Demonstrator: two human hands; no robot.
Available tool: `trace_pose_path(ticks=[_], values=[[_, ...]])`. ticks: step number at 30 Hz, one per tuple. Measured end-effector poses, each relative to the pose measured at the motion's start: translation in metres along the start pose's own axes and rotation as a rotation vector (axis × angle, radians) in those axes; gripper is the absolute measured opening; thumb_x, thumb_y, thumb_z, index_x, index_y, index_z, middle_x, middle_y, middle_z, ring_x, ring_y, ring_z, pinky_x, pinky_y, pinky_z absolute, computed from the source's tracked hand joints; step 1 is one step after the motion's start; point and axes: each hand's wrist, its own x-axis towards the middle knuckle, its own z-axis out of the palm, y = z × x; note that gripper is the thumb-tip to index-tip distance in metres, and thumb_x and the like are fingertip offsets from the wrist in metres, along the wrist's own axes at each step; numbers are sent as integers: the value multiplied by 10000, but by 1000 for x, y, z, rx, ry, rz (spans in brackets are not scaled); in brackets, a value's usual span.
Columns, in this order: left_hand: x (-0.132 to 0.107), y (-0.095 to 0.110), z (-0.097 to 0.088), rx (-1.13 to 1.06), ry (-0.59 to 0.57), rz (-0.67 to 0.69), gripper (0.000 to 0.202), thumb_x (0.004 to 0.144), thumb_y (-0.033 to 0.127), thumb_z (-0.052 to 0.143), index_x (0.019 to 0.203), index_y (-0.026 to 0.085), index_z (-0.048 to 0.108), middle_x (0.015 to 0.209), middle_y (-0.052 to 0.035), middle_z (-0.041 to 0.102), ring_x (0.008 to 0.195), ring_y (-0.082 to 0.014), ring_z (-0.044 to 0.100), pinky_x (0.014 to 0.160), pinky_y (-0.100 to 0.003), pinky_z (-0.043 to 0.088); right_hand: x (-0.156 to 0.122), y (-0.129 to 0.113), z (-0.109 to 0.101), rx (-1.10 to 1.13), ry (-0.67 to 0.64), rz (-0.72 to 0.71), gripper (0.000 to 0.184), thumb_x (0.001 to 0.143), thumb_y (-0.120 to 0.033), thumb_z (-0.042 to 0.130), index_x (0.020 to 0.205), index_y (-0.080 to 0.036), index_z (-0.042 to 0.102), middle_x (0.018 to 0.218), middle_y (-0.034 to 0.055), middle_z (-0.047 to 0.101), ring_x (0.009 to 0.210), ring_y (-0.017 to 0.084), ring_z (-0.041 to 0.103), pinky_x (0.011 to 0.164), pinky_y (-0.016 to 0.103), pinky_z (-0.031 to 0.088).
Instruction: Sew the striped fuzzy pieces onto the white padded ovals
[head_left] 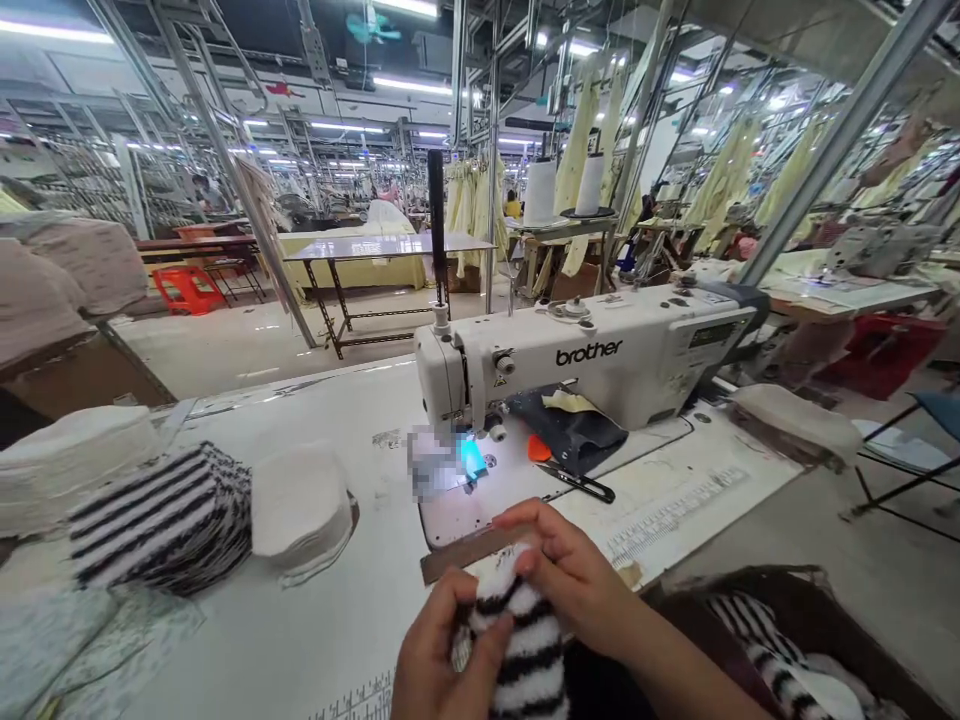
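Both hands grip a fluffy black-and-white striped fabric piece (529,650) in front of the sewing machine (585,350), at the table's near edge. My left hand (450,650) pinches its left side between thumb and fingers. At the upper right edge, my right hand (570,575) holds the cloth with thumb and fingers closed on it. Just beyond them lies a flat brown strip (465,553). The lit needle area of the machine is partly blurred out.
Left on the table are a striped fabric stack (161,515) and a white fabric stack (300,500). Black-handled snips (577,483) and a dark cloth (570,430) lie under the machine arm. A box (675,610) with striped pieces stands lower right.
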Motion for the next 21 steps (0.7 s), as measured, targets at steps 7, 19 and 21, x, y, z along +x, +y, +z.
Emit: trace_pose_path(ticks=[7, 19, 21], values=[[0, 7, 2, -220, 173, -106, 337, 691, 438, 722, 809, 185, 532, 776, -10, 627, 734, -168, 600, 649, -223, 461, -8, -6, 8, -86, -76, 64, 761, 706, -343, 781, 1323, -294, 338, 1016, 7, 540, 938, 164, 521, 837, 299, 404], [6, 10, -8, -316, -89, -222, 478, 684, 373, 740, 1069, 222, 501, 916, -44, 633, 808, -196, 619, 703, -287, 517, -14, 4, -4, 65, -48, 114, 533, 813, -367, 669, 1267, -236, 423, 851, 5, 568, 782, 147, 568, 704, 265, 434], [1, 9, -14, -181, -169, -134, 564, 676, 345, 737, 1160, 248, 464, 973, -51, 619, 778, -181, 609, 683, -283, 516, -35, -5, -25, -33, -7, 174, 512, 831, -393, 643, 1276, -261, 428, 884, 23, 589, 840, 183, 586, 737, 304, 455]])
